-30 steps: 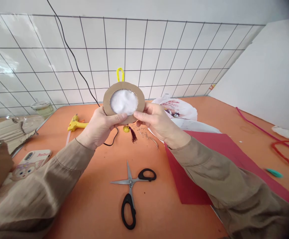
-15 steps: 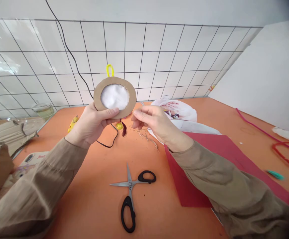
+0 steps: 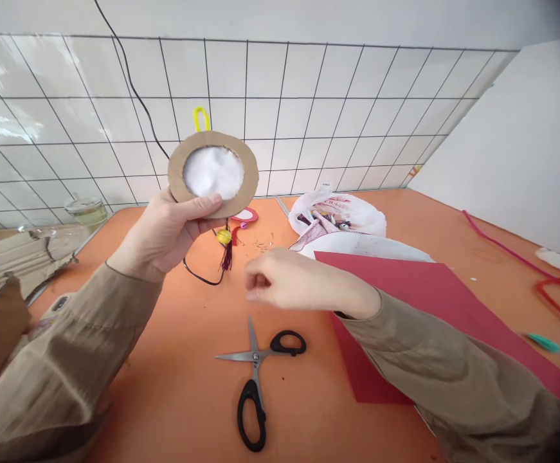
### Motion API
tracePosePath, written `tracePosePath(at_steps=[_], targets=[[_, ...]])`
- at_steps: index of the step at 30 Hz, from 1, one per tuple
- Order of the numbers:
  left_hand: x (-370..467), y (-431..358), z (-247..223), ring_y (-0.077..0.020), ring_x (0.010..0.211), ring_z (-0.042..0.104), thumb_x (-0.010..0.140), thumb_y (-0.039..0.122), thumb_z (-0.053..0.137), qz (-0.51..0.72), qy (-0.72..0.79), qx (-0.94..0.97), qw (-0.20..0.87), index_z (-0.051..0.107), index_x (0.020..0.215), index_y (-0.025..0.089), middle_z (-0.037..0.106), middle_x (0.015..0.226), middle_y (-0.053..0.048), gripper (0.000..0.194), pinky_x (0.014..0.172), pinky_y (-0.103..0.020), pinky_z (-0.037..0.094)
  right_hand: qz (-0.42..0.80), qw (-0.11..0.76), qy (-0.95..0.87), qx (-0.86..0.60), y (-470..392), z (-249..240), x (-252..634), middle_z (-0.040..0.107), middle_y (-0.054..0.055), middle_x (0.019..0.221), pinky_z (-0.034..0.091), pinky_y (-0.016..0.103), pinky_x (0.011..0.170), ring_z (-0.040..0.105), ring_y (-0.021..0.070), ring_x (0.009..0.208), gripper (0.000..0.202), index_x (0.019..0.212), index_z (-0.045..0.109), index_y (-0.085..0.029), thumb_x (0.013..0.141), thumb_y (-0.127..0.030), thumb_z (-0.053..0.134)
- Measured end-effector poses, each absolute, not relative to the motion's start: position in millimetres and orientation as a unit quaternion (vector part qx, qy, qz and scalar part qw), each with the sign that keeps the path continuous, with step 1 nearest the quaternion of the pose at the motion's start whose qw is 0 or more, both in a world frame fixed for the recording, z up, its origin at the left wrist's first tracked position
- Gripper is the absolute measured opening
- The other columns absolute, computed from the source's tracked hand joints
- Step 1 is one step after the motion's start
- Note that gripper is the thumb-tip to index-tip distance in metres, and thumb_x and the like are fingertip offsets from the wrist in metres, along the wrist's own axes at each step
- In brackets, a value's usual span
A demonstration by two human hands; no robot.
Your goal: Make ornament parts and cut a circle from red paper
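Note:
My left hand (image 3: 164, 235) grips the lower left edge of a round cardboard ring (image 3: 249, 172), thumb on the front. White fabric (image 3: 212, 170) fills its middle, and a yellow loop (image 3: 202, 119) stands up at its top. Below the ring hangs a yellow bead (image 3: 223, 236) with a dark red tassel (image 3: 226, 257). Lower and to the right, my right hand (image 3: 294, 281) is over the orange table with fingers curled; motion blur hides whether anything is between them. Open scissors (image 3: 255, 357) with black handles lie beneath it.
Red paper (image 3: 386, 289) lies under my right forearm, near a white plastic bag (image 3: 361, 215) of small items. A cardboard box (image 3: 0, 334) and glass jar (image 3: 87, 212) are at the left. Pipe cleaners (image 3: 557, 302) lie at the right. A small red ring (image 3: 253, 215) sits behind the tassel.
My left hand has raised the cardboard ring slightly and moved it left. My right hand has dropped away from beside the ring toward the scissors. The tassel and small red ring show more fully.

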State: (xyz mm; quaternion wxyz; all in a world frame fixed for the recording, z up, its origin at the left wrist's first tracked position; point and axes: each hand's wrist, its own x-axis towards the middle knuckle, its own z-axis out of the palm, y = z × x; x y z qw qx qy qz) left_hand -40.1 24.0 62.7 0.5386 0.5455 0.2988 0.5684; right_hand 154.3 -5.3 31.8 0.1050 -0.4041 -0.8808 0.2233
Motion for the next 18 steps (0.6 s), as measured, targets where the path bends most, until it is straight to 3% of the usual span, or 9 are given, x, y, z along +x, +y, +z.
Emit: tracePosePath(at_steps=[3, 8, 10, 14, 18], targets=[[-36, 24, 57, -0.0244, 0.092, 0.072, 0.077, 0.012, 0.076, 0.533, 0.294, 0.549, 0.572, 0.074, 0.100, 0.012, 0.074, 0.100, -0.010, 0.023, 0.080, -0.034, 0.061, 0.212, 0.139, -0.861, -0.442, 2, 40, 163, 0.063, 0.000, 0.070, 0.031, 0.027, 0.054, 0.050, 0.0114, 0.058, 0.011, 0.068, 0.055, -0.019, 0.079, -0.020, 0.054], [-31, 22, 54, -0.0241, 0.098, 0.070, 0.076, 0.010, 0.075, 0.538, 0.315, 0.525, 0.580, 0.072, 0.101, 0.012, 0.073, 0.107, -0.011, 0.025, 0.077, -0.029, 0.061, 0.224, -0.133, -0.890, -0.374, -8, 38, 169, 0.059, -0.001, 0.064, 0.028, 0.027, 0.049, 0.050, 0.0130, 0.058, 0.015, 0.062, 0.053, -0.018, 0.072, -0.024, 0.064], [-30, 21, 55, -0.0247, 0.099, 0.070, 0.076, 0.010, 0.075, 0.532, 0.326, 0.523, 0.581, 0.071, 0.099, 0.010, 0.072, 0.108, -0.012, 0.024, 0.075, -0.028, 0.061, 0.193, -0.204, -0.895, -0.348, -20, 27, 163, 0.055, -0.001, 0.058, 0.024, 0.028, 0.048, 0.048, 0.0135, 0.056, 0.018, 0.058, 0.052, -0.018, 0.070, -0.023, 0.064], [-29, 20, 55, -0.0265, 0.105, 0.068, 0.077, 0.009, 0.074, 0.521, 0.330, 0.527, 0.585, 0.071, 0.102, 0.011, 0.071, 0.113, -0.014, 0.025, 0.077, -0.028, 0.062, 0.062, -0.185, -0.921, -0.337, -39, 12, 149, 0.063, 0.004, 0.065, 0.023, 0.030, 0.050, 0.054, 0.0160, 0.061, 0.008, 0.064, 0.062, -0.016, 0.071, -0.013, 0.061], [-31, 21, 55, -0.0266, 0.102, 0.071, 0.078, 0.009, 0.074, 0.526, 0.302, 0.537, 0.586, 0.071, 0.104, 0.012, 0.073, 0.110, -0.012, 0.026, 0.083, -0.031, 0.062, 0.032, -0.187, -0.932, -0.309, -50, 10, 145, 0.067, 0.005, 0.075, 0.024, 0.031, 0.049, 0.057, 0.0172, 0.064, 0.012, 0.078, 0.068, -0.015, 0.072, -0.007, 0.061]])
